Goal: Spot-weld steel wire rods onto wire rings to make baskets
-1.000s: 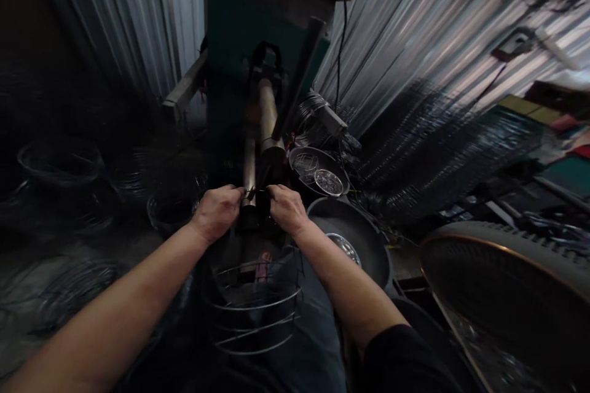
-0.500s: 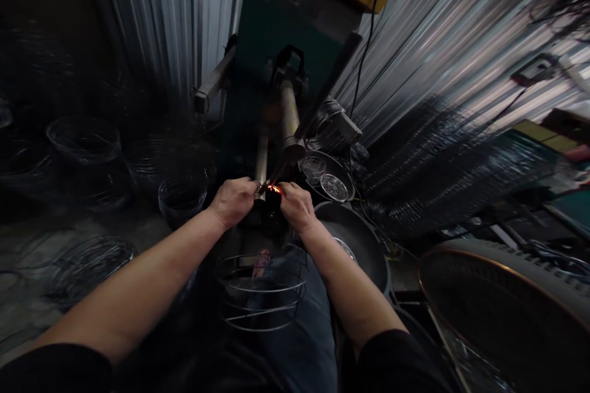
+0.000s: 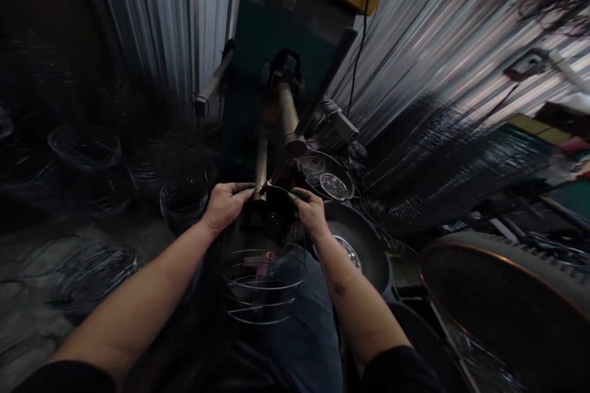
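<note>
My left hand (image 3: 227,204) pinches a thin curved metal wire between thumb and fingers, left of the electrode tips of a spot welding machine (image 3: 286,37). On the other side, my right hand (image 3: 310,209) pinches the same wire. The wire arcs between both hands against the meeting point of the tips, below the thick upper electrode arm (image 3: 289,113) and near the lower arm (image 3: 261,163). Beneath my hands, in front of my legs, hangs a round wire basket frame (image 3: 262,285) with several rings. It seems joined to the held wire, but darkness hides the connection.
Dark round pans (image 3: 382,258) stand at the right, with small wire pieces (image 3: 334,186) in the farther one. A large round fan guard (image 3: 488,245) is close at right. Wire baskets (image 3: 85,144) and a wire coil (image 3: 99,267) are at left. Corrugated metal (image 3: 161,24) stands behind.
The orange glow and sparks between my hands have gone, and the machine's green light is off. My hands have spread apart along the wire, fingers more stretched.
</note>
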`<state>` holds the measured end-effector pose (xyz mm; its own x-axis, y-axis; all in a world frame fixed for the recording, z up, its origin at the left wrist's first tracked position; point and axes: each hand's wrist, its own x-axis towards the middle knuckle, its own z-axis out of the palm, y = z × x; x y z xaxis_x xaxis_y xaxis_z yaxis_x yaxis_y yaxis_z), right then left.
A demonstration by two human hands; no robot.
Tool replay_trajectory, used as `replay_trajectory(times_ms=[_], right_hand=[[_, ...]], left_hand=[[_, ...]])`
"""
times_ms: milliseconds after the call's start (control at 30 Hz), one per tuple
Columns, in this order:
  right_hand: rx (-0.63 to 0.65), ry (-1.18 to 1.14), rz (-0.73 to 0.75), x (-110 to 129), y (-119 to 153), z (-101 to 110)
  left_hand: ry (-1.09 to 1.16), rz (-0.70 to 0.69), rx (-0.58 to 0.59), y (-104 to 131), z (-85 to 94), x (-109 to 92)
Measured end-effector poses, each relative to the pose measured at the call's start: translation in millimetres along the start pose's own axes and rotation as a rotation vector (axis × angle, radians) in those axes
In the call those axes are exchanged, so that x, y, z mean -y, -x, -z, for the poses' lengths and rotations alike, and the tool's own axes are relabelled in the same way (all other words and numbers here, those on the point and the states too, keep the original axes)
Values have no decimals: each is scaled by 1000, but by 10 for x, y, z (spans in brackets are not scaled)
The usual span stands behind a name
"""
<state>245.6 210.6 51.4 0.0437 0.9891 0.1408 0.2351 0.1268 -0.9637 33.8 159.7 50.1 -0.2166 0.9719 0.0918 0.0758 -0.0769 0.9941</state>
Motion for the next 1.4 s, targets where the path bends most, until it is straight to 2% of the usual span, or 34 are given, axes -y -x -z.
replay_trajectory(times_ms=[167, 433, 800, 1033, 1267, 1400], right_hand=[[-28, -138, -69, -42, 20, -49], [-30, -227, -171, 29, 62, -62], [-72, -252, -171, 66, 60, -80], [-40, -190, -159, 106, 59, -152], [-27, -287, -229, 143, 88, -183], [-34, -300, -221, 144, 84, -161]], left_hand=[[121, 75, -30, -30, -43, -23], [160, 129, -53, -71, -22, 25], [156, 122, -73, -86, -31, 0], [164, 121, -114, -68, 43, 15], [224, 136, -115, -63, 32, 40], [238, 135, -119, -85, 31, 92]])
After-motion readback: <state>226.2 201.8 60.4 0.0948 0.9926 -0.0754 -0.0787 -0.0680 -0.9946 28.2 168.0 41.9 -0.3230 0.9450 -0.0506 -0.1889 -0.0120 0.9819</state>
